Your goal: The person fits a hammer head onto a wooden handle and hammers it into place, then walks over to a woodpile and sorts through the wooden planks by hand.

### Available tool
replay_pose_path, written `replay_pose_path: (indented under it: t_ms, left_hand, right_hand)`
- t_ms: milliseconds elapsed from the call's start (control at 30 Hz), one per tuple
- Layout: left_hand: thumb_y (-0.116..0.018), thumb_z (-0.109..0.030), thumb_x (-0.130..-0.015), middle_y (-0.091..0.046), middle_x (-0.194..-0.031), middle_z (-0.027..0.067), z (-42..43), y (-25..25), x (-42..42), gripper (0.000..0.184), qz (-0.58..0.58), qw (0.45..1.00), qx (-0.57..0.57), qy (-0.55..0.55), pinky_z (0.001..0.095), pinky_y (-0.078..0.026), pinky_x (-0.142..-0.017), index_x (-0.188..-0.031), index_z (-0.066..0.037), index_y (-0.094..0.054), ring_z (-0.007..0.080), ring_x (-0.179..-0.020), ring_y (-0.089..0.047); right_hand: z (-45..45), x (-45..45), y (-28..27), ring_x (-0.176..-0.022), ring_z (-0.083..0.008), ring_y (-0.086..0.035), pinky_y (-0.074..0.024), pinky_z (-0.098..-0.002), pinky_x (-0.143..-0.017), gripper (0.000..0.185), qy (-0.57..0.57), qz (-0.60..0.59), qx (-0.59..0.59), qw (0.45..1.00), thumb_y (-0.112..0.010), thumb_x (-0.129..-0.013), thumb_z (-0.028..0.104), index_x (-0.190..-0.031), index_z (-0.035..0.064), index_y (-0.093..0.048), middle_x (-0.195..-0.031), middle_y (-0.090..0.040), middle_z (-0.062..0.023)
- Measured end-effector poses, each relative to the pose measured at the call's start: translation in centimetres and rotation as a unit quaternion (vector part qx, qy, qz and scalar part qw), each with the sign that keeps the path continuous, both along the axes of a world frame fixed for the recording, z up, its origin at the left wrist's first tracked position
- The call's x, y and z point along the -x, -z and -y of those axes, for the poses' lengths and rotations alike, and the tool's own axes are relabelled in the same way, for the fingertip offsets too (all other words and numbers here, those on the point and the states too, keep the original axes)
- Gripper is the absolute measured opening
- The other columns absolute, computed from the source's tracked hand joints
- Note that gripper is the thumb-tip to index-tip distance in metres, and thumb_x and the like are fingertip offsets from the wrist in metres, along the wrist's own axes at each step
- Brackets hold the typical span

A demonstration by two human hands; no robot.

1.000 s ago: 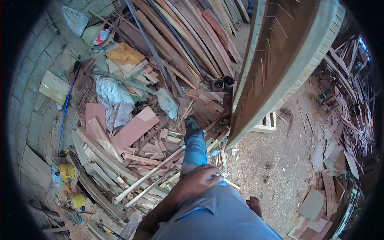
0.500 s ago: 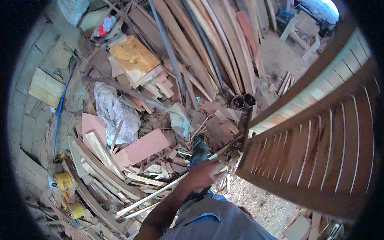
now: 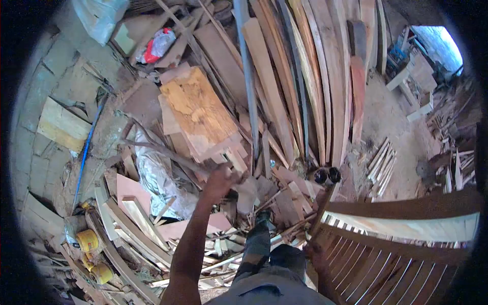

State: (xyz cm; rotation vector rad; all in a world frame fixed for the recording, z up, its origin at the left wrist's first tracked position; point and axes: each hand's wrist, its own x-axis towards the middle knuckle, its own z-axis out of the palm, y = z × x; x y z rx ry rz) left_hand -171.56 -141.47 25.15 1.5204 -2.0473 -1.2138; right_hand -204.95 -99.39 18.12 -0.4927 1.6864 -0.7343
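Observation:
My left hand (image 3: 221,181) is stretched forward over the scrap pile, near the lower end of a curved stick (image 3: 170,152) and below an orange-stained board (image 3: 199,108). Its fingers are blurred, and whether it touches anything is unclear. Beside the slatted wooden structure (image 3: 386,269) at the lower right is my right hand (image 3: 315,252), low and in shadow. Its fingers do not show clearly. My boot (image 3: 262,218) stands among the wood scraps between both hands.
Long planks (image 3: 325,76) lean at the top centre. Two dark round containers (image 3: 328,175) stand below them. Pink boards (image 3: 198,226), a whitish sheet (image 3: 160,175) and yellow containers (image 3: 87,240) lie left. Thin sticks (image 3: 382,165) rest on the floor at right.
The view has shifted, and the slatted structure now sits lower right. My left hand has moved from near my leg out over the scraps. My right hand shows more beside the structure.

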Motion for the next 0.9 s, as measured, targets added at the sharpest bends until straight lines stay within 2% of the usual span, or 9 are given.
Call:
replay_pose_path:
  t_ms: [100, 267, 367, 433, 533, 633, 767, 833, 900]
  left_hand:
    - [-0.078, -0.046, -0.088, -0.052, -0.146, 0.0319, 9.4, 3.0, -1.6, 0.088, 0.020, 0.977, 0.020, -0.212, 0.0473, -0.040, -0.116, -0.149, 0.007, -0.044, 0.0439, -0.139, -0.049]
    - [-0.088, -0.056, -0.073, -0.032, -0.157, 0.0378, 23.3, 8.9, -6.2, 0.128, 0.017, 0.927, -0.096, -0.362, 0.0512, -0.031, -0.122, -0.158, 0.008, -0.017, 0.0505, -0.149, -0.029]
    - [-0.093, -0.066, -0.059, 0.005, -0.165, 0.0402, 31.5, 18.1, -8.2, 0.161, -0.001, 0.888, -0.109, -0.447, 0.0645, -0.017, -0.123, -0.160, 0.001, 0.013, 0.0528, -0.156, 0.002]
    - [-0.093, -0.071, -0.054, 0.013, -0.165, 0.0397, 32.0, 11.0, -5.3, 0.168, 0.096, 0.793, -0.218, -0.560, 0.0707, -0.012, -0.121, -0.160, -0.002, 0.018, 0.0519, -0.156, 0.008]
    - [-0.091, -0.077, -0.049, 0.010, -0.165, 0.0390, 34.3, 13.2, -5.0, 0.173, 0.123, 0.753, -0.215, -0.609, 0.0778, -0.009, -0.117, -0.162, -0.007, 0.019, 0.0510, -0.156, 0.010]
    - [-0.088, -0.084, -0.044, 0.007, -0.167, 0.0368, 32.9, 10.9, -5.0, 0.175, 0.137, 0.769, -0.213, -0.587, 0.0750, -0.013, -0.118, -0.163, -0.009, 0.016, 0.0519, -0.156, 0.005]
    - [-0.085, -0.088, -0.039, 0.000, -0.169, 0.0320, 31.9, 11.9, -6.8, 0.176, 0.121, 0.774, -0.192, -0.591, 0.0691, -0.016, -0.121, -0.164, -0.010, 0.011, 0.0507, -0.157, -0.003]
    - [-0.083, -0.090, -0.037, -0.004, -0.170, 0.0293, 32.0, 12.3, -6.4, 0.177, 0.125, 0.762, -0.190, -0.606, 0.0661, -0.018, -0.122, -0.165, -0.010, 0.009, 0.0489, -0.157, -0.006]
    - [-0.089, -0.083, -0.039, -0.003, -0.171, 0.0260, 32.5, 10.9, -4.9, 0.174, 0.182, 0.741, -0.195, -0.616, 0.0641, -0.017, -0.123, -0.165, -0.013, 0.010, 0.0450, -0.158, -0.006]
  right_hand:
    - [-1.3, 3.8, 2.6, -0.099, -0.0252, -0.068, -0.0562, -0.0407, -0.090, 0.046, -0.157, -0.119, -0.008, 0.980, -0.069, -0.101, 0.033, -0.134, 0.0026, -0.060, -0.113, -0.069, -0.0125]
    - [-0.4, 8.8, 8.1, -0.095, -0.0245, -0.071, -0.0571, -0.0399, -0.087, 0.038, -0.084, -0.168, 0.182, 0.965, -0.070, -0.099, 0.032, -0.125, 0.0035, -0.068, -0.108, -0.073, -0.0120]
    - [9.8, 8.4, -1.1, -0.098, -0.0245, -0.072, -0.0575, -0.0400, -0.086, 0.038, -0.228, -0.261, 0.046, 0.937, -0.070, -0.099, 0.030, -0.127, 0.0042, -0.068, -0.112, -0.073, -0.0152]
    - [17.9, 6.1, -7.2, -0.099, -0.0244, -0.073, -0.0577, -0.0400, -0.085, 0.039, -0.319, -0.329, 0.009, 0.889, -0.071, -0.098, 0.029, -0.129, 0.0046, -0.068, -0.114, -0.074, -0.0173]
    - [29.2, 3.6, -11.1, -0.102, -0.0258, -0.074, -0.0579, -0.0391, -0.086, 0.045, -0.205, -0.145, -0.017, 0.968, -0.071, -0.099, 0.028, -0.135, 0.0022, -0.064, -0.121, -0.073, -0.0184]
    - [38.2, 1.9, -9.4, -0.113, -0.0255, -0.071, -0.0568, -0.0387, -0.091, 0.045, -0.398, -0.279, 0.143, 0.862, -0.068, -0.101, 0.027, -0.137, 0.0018, -0.063, -0.127, -0.071, -0.0185]
    - [52.2, -2.3, -6.5, -0.113, -0.0220, -0.068, -0.0534, -0.0361, -0.097, 0.041, -0.422, -0.185, 0.240, 0.854, -0.063, -0.105, 0.023, -0.140, 0.0006, -0.060, -0.126, -0.071, -0.0178]
    - [59.1, -5.5, -6.2, -0.108, -0.0193, -0.067, -0.0527, -0.0351, -0.098, 0.043, -0.373, -0.108, 0.184, 0.903, -0.062, -0.106, 0.021, -0.143, 0.0012, -0.057, -0.120, -0.072, -0.0140]
    - [65.0, -8.6, -2.3, -0.105, -0.0168, -0.067, -0.0535, -0.0330, -0.095, 0.045, -0.241, 0.058, 0.285, 0.926, -0.062, -0.106, 0.020, -0.146, 0.0028, -0.054, -0.115, -0.071, -0.0108]
